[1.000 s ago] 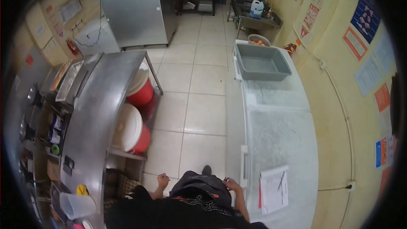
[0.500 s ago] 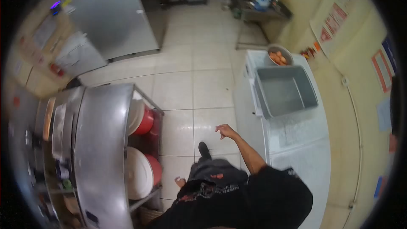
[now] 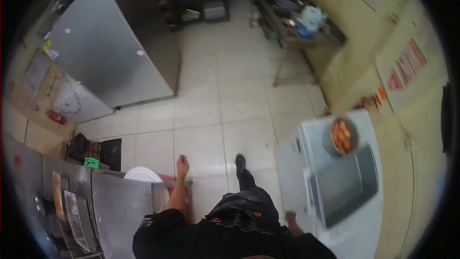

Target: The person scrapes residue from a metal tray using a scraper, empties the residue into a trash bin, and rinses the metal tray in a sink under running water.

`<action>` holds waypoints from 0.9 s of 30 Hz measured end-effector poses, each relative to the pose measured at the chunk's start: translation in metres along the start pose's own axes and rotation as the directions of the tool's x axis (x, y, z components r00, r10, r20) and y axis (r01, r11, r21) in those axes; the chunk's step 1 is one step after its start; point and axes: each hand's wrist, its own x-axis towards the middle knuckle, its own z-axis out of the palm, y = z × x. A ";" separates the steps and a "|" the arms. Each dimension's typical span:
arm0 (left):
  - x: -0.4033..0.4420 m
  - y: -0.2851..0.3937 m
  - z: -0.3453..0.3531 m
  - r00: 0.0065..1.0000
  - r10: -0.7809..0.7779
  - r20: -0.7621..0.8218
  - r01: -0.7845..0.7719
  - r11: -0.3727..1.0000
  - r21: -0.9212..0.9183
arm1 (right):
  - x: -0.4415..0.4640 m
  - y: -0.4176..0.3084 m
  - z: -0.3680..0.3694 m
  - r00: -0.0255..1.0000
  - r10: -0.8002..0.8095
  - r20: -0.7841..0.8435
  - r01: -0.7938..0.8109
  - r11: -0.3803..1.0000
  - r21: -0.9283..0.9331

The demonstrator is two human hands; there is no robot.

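Observation:
My left hand (image 3: 182, 167) swings forward above the tiled floor, near the metal counter's end. Its fingers are curled in; a small pale spot shows at them, and I cannot make out whether anything is held. Low at my right side is my right hand (image 3: 290, 217), beside the white chest freezer (image 3: 287, 172); its fingers are blurred and mostly hidden. On the freezer lid lie a grey rectangular tub (image 3: 345, 187) and a round metal pot holding several brown eggs (image 3: 340, 136). Neither hand touches them.
A steel counter (image 3: 120, 211) runs along my left, with a white-lidded red bucket (image 3: 143, 174) under it. Ahead stand a large steel refrigerator (image 3: 105, 43), a sink table (image 3: 297, 38) at the right wall, and a dark shelf rack (image 3: 196, 0). Tiled floor (image 3: 201, 100) lies between.
I have walked forward, so the freezer, tub and eggs appear lower and nearer. My left hand has swung ahead, while my right hand has dropped back to my side.

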 end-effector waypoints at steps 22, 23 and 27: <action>0.378 -0.220 0.073 0.966 -0.252 0.050 0.185 0.817 0.546 | 1.101 -0.188 -0.361 0.900 0.002 -0.436 0.413 0.320 0.853; 0.428 -0.240 0.078 0.648 -0.731 0.213 0.749 0.663 -0.003 | 1.107 -0.200 -0.366 0.958 -0.006 -0.286 0.263 0.412 0.872; 0.679 -0.290 0.109 0.931 -0.358 0.065 0.350 0.930 0.113 | 1.119 -0.208 -0.323 0.959 0.154 -0.237 0.069 0.684 0.727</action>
